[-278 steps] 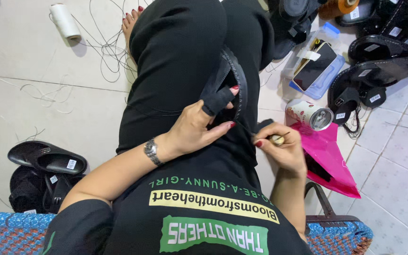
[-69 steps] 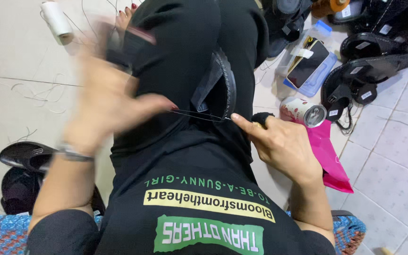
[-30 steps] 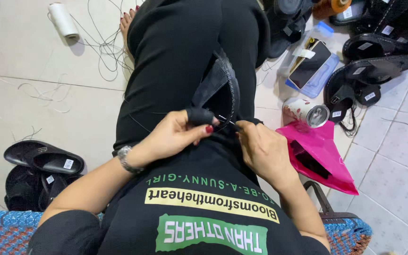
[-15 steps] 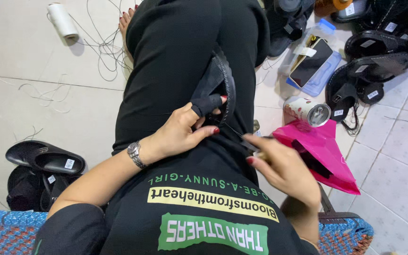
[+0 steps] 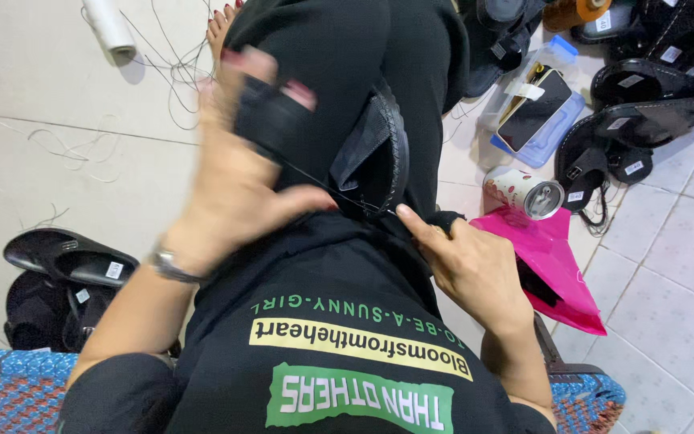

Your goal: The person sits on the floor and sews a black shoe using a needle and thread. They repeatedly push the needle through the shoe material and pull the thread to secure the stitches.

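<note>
Left hand (image 5: 234, 173) now raised, thread (image 5: 323, 186) between fingers.

Home-style sandal workshop, tiled floor (image 5: 668, 297), tagged black sandals (image 5: 652, 120) heaped about, thread spool (image 5: 110, 24), loose threads

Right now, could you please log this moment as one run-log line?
left hand: raised, blurred, pulling black thread taut | right hand: pinching at black sandal on lap | beside: tin can, pink bag
</note>
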